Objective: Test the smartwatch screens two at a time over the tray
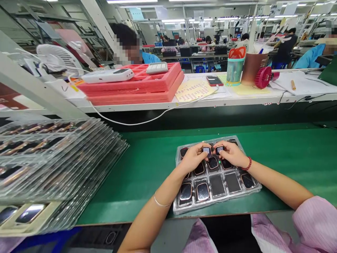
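Above a clear plastic tray (218, 199) on the green bench, both hands hold small square watch units close together. My left hand (195, 156) pinches one watch unit (206, 151), whose lit screen shows a code-like pattern. Between the thumb and fingers of my right hand (232, 153) is another watch unit (219, 150) with a similar lit pattern. Dark-faced watches (202, 192) sit in several tray compartments under and around the hands. Two front-row compartments hold no watch.
Tall stacked trays of watches (52, 158) stand at the left. A shelf (200, 102) behind the bench bears red foam trays (131, 88), a phone (214, 80), a teal cup (235, 70) and a pink fan (263, 77). A white cable (131, 124) hangs below its edge.
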`<action>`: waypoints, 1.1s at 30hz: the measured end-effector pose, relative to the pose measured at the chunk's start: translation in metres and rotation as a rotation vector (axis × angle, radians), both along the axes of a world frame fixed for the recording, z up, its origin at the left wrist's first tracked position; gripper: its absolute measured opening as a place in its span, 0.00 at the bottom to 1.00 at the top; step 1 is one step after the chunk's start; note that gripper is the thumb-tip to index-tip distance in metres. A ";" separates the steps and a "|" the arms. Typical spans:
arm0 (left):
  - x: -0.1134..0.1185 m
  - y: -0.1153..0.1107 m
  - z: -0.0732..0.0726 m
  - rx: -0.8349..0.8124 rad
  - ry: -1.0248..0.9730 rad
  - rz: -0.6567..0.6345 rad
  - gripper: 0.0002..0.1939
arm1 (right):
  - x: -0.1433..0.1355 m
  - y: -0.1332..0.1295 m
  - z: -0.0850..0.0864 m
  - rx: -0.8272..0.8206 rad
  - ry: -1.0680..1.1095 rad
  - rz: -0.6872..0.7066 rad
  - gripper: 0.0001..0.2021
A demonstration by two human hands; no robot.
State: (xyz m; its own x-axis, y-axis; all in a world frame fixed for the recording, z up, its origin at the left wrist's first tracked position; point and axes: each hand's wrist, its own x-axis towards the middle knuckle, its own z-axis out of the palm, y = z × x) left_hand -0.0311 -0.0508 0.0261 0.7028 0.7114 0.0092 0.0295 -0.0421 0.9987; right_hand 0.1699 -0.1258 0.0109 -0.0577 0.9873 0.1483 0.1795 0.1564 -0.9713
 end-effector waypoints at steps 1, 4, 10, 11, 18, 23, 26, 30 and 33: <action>0.000 -0.001 0.001 -0.003 -0.008 0.002 0.15 | 0.000 0.000 0.001 0.002 0.000 0.000 0.13; 0.001 -0.003 0.002 -0.009 -0.025 0.000 0.14 | 0.002 -0.001 0.002 0.014 -0.006 -0.002 0.13; 0.000 -0.002 0.000 0.019 -0.027 -0.008 0.15 | 0.006 -0.001 0.000 0.026 -0.020 0.008 0.10; 0.000 -0.002 -0.001 0.025 -0.021 -0.010 0.15 | 0.007 -0.001 -0.001 0.022 -0.015 0.014 0.10; 0.001 0.000 -0.010 0.054 -0.061 -0.006 0.18 | 0.006 0.000 -0.005 0.084 -0.073 -0.014 0.16; 0.001 -0.001 -0.008 0.070 -0.041 0.033 0.18 | 0.005 -0.001 -0.003 0.044 -0.057 0.001 0.18; 0.000 -0.002 -0.005 0.038 -0.042 0.015 0.13 | 0.006 -0.001 -0.002 0.012 -0.037 -0.002 0.13; 0.000 -0.002 -0.004 0.033 0.005 0.025 0.18 | 0.005 -0.002 0.000 0.070 -0.084 -0.028 0.09; 0.000 -0.002 -0.005 0.037 -0.029 0.047 0.18 | 0.004 -0.002 0.001 0.065 -0.070 -0.009 0.12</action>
State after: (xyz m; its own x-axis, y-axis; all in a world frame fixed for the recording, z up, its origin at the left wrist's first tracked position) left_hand -0.0306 -0.0527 0.0211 0.6676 0.7424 0.0561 0.0036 -0.0785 0.9969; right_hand 0.1742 -0.1280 0.0116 -0.0616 0.9762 0.2079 0.2486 0.2168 -0.9440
